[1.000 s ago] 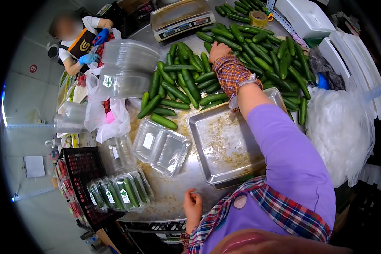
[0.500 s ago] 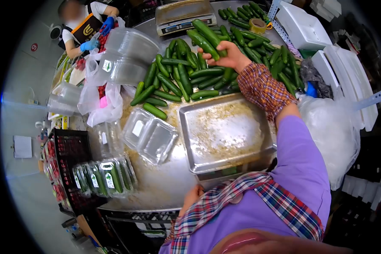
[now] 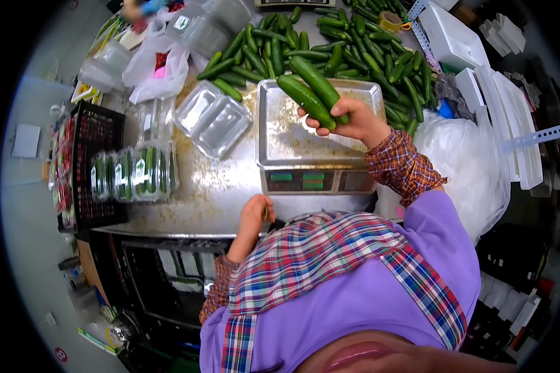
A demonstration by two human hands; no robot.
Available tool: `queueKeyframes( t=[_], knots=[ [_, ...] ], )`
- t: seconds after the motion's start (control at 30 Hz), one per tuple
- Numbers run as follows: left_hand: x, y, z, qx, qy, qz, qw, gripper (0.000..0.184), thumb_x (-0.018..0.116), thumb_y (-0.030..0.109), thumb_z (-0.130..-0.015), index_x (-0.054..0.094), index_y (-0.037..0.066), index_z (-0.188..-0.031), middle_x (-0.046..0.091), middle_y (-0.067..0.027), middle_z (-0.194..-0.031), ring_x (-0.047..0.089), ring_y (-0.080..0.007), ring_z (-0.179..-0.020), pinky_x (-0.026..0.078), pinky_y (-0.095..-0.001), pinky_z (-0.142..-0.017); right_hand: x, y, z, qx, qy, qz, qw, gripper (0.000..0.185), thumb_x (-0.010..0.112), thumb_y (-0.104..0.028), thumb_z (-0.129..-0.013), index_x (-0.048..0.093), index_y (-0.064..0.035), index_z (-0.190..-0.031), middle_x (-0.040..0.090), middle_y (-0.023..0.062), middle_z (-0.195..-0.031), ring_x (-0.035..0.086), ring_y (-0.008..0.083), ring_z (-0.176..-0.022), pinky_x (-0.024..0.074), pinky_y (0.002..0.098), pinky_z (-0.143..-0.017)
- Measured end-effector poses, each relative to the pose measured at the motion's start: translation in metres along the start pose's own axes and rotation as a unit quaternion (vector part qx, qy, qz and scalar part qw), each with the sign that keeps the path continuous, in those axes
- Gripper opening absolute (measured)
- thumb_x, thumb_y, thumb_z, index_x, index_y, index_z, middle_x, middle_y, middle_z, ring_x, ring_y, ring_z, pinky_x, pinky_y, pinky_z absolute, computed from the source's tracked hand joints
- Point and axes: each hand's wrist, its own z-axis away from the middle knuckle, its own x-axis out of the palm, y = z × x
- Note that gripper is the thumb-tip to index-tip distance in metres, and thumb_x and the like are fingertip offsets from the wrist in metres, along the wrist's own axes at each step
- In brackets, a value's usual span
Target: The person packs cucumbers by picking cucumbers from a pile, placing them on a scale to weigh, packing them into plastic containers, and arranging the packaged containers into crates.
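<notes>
Two green cucumbers [image 3: 314, 87] are gripped side by side in my right hand [image 3: 351, 121], held above the metal tray [image 3: 280, 148] of a weighing scale. The scale's display [image 3: 311, 179] shows green lit digits too small to read. At the table's front edge, left of the scale, my left hand [image 3: 254, 214] is closed, its fingers curled in. A tiny bit of green shows at those fingers, but I cannot make out what it is. An open clear plastic clamshell [image 3: 214, 118] lies on the table left of the scale.
Behind the scale spreads a large cucumber pile [image 3: 361, 53]. Clamshells packed with cucumbers [image 3: 137, 171] stand at left beside a black crate [image 3: 102, 133]. Stacked clear containers [image 3: 208, 28] are at the back; white foam boxes [image 3: 451, 37] and a plastic bag [image 3: 454, 180] lie right.
My right hand has brought the two cucumbers from over the pile back toward me, above the scale tray. My left hand has come further into view. The camera view has tilted downward.
</notes>
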Motion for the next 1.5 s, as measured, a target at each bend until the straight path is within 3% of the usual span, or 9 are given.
queueKeyframes(
  t=[0.1, 0.33, 0.43, 0.77, 0.9, 0.97, 1.07, 1.37, 1.5],
  knots=[
    [0.023, 0.044, -0.005, 0.004, -0.108, 0.169, 0.98, 0.036, 0.035, 0.034, -0.098, 0.05, 0.004, -0.085, 0.051, -0.0068, -0.072, 0.052, -0.0178, -0.06, 0.041, -0.0293, -0.055, 0.025, 0.027, 0.013, 0.008, 0.032, 0.055, 0.998, 0.063, 0.051, -0.008, -0.07, 0.038, 0.0035, -0.131, 0.055, 0.0178, -0.114, 0.055, 0.0206, -0.086, 0.0491, 0.03, -0.069],
    [0.077, 0.095, -0.015, 0.206, 0.014, -0.193, 0.959, 0.026, 0.054, 0.025, -0.094, 0.056, 0.003, -0.08, 0.055, 0.0001, -0.068, 0.047, -0.0066, -0.057, 0.037, -0.0225, -0.05, 0.069, 0.069, 0.044, 0.055, 0.102, 0.19, 0.975, 0.056, 0.055, -0.013, -0.069, 0.044, -0.001, -0.122, 0.056, 0.0109, -0.094, 0.055, 0.0148, -0.078, 0.0463, 0.026, -0.065],
    [0.088, 0.087, -0.011, 0.249, 0.004, -0.198, 0.948, 0.025, 0.053, 0.022, -0.094, 0.057, 0.003, -0.079, 0.053, 0.0013, -0.068, 0.046, -0.0046, -0.063, 0.038, -0.0214, -0.055, 0.09, 0.081, 0.054, 0.014, 0.147, 0.246, 0.958, 0.055, 0.055, -0.011, -0.071, 0.043, -0.0025, -0.125, 0.054, 0.0071, -0.092, 0.054, 0.0129, -0.078, 0.0449, 0.0245, -0.064],
    [0.05, 0.044, -0.001, 0.09, -0.081, -0.169, 0.978, 0.027, 0.047, 0.019, -0.096, 0.055, 0.004, -0.075, 0.052, -0.0004, -0.062, 0.047, -0.0072, -0.056, 0.039, -0.0224, -0.052, 0.063, 0.088, 0.078, 0.076, 0.122, 0.056, 0.988, 0.06, 0.049, -0.004, -0.071, 0.038, -0.0019, -0.13, 0.055, 0.0124, -0.106, 0.055, 0.0158, -0.082, 0.048, 0.0267, -0.063],
    [0.016, -0.008, 0.007, -0.009, -0.06, -0.207, 0.977, 0.015, 0.047, 0.01, -0.092, 0.058, 0.0, -0.093, 0.06, -0.0049, -0.075, 0.056, -0.0124, -0.068, 0.047, -0.0261, -0.065, 0.039, 0.076, 0.078, 0.023, 0.213, 0.172, 0.961, 0.065, 0.051, -0.007, -0.071, 0.036, -0.003, -0.134, 0.055, 0.0101, -0.106, 0.055, 0.0175, -0.081, 0.0483, 0.0294, -0.068],
    [0.005, -0.017, 0.006, 0.377, -0.07, -0.462, 0.8, 0.019, 0.047, 0.002, -0.089, 0.058, -0.001, -0.104, 0.063, -0.0068, -0.079, 0.059, -0.0151, -0.072, 0.048, -0.027, -0.071, 0.027, 0.07, 0.076, -0.022, 0.255, 0.384, 0.887, 0.07, 0.052, -0.007, -0.071, 0.033, -0.0037, -0.137, 0.055, 0.0123, -0.106, 0.055, 0.023, -0.084, 0.0475, 0.032, -0.073],
    [0.004, -0.01, 0.019, 0.086, -0.083, -0.296, 0.947, 0.028, 0.046, -0.002, -0.089, 0.056, 0.001, -0.114, 0.066, -0.0088, -0.084, 0.061, -0.0163, -0.075, 0.049, -0.0273, -0.074, 0.013, 0.06, 0.066, -0.055, 0.288, 0.627, 0.722, 0.075, 0.054, -0.008, -0.069, 0.031, -0.0046, -0.14, 0.055, 0.017, -0.107, 0.054, 0.0316, -0.092, 0.045, 0.0356, -0.081],
    [0.017, 0.01, 0.019, -0.007, 0.005, -0.233, 0.973, 0.018, 0.045, 0.013, -0.096, 0.058, 0.001, -0.098, 0.053, -0.003, -0.058, 0.05, -0.0096, -0.053, 0.04, -0.0263, -0.05, -0.029, 0.076, 0.03, -0.109, 0.261, 0.855, 0.435, 0.068, 0.055, 0.004, -0.067, 0.038, -0.0024, -0.133, 0.048, 0.0213, -0.126, 0.044, 0.0381, -0.117, 0.0322, 0.0513, -0.099],
    [0.007, -0.004, 0.009, 0.041, 0.038, -0.211, 0.976, 0.016, 0.045, 0.011, -0.096, 0.057, 0.001, -0.097, 0.055, -0.0024, -0.064, 0.049, -0.0091, -0.056, 0.041, -0.0248, -0.054, -0.025, 0.048, 0.033, -0.137, 0.274, 0.693, 0.653, 0.062, 0.056, -0.001, -0.071, 0.041, -0.0034, -0.132, 0.049, 0.0229, -0.126, 0.049, 0.0369, -0.115, 0.0403, 0.041, -0.095]
  ],
)
